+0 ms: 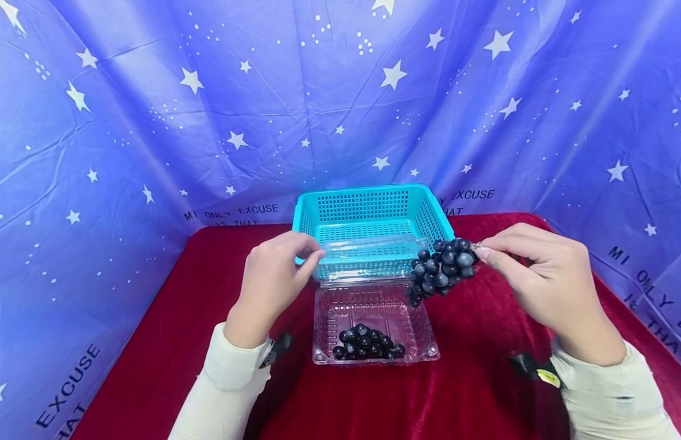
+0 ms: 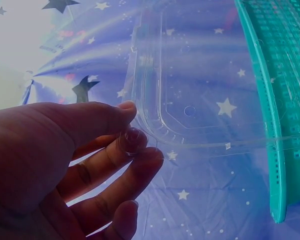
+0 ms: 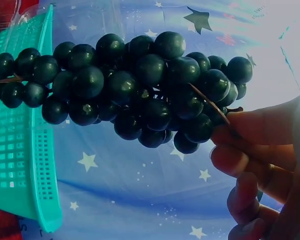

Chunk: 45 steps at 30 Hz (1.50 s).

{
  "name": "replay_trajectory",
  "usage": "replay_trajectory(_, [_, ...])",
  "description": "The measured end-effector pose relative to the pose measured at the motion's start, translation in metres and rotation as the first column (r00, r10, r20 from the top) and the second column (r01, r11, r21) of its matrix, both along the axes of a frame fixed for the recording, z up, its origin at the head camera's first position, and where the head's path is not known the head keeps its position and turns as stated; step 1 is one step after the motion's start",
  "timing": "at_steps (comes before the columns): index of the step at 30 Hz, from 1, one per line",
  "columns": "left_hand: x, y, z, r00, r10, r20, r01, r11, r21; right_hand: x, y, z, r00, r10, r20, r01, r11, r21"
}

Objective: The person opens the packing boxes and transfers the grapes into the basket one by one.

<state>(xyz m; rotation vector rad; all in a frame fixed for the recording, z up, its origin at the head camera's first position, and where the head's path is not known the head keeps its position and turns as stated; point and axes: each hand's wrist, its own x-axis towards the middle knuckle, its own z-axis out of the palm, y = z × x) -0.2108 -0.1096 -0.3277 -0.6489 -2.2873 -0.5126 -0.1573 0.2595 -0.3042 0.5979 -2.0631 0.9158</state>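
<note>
My right hand (image 1: 549, 275) pinches the stem of a bunch of dark grapes (image 1: 444, 266). In the right wrist view the grapes (image 3: 150, 85) hang out sideways from the fingertips, the stem between thumb and fingers. My left hand (image 1: 277, 275) pinches a corner of the raised clear plastic lid (image 1: 373, 245), also plain in the left wrist view, where the lid (image 2: 200, 130) stands before the thumb and fingers. Below lies the open clear plastic box (image 1: 321, 318), joined to the lid at its back. Another small bunch of dark grapes (image 1: 365, 342) lies at the box's front.
Behind the box stands a turquoise plastic basket (image 1: 442, 211) with perforated walls; the lid overlaps its front side. All rest on a table with a dark red velvet cloth (image 1: 236, 256). A blue star-printed curtain (image 1: 318, 91) hangs behind and at both sides.
</note>
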Motion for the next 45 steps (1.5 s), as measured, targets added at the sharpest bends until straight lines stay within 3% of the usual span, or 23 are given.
replay_trajectory(14, [0.0, 0.0, 0.0, 1.0, -0.002, -0.009, 0.002, 1.0, 0.002, 0.003, 0.004, 0.006, 0.999, -0.044, -0.004, 0.044, 0.998, -0.054])
replay_trajectory(30, [0.001, 0.001, 0.001, 1.0, 0.005, 0.001, -0.005, 1.0, 0.003, 0.0, 0.013, 0.005, 0.987, -0.158, 0.008, 0.158, 0.986, -0.054])
replay_trajectory(38, [-0.001, -0.002, 0.001, 1.0, 0.001, 0.021, -0.001, 1.0, 0.016, -0.007, 0.014, 0.0, 0.98, -0.197, 0.005, 0.196, 0.976, -0.099])
replay_trajectory(45, [-0.003, -0.004, -0.001, 1.0, 0.01, 0.021, -0.01, 1.0, 0.014, -0.018, 0.015, -0.007, 0.983, -0.182, 0.007, 0.182, 0.978, -0.099])
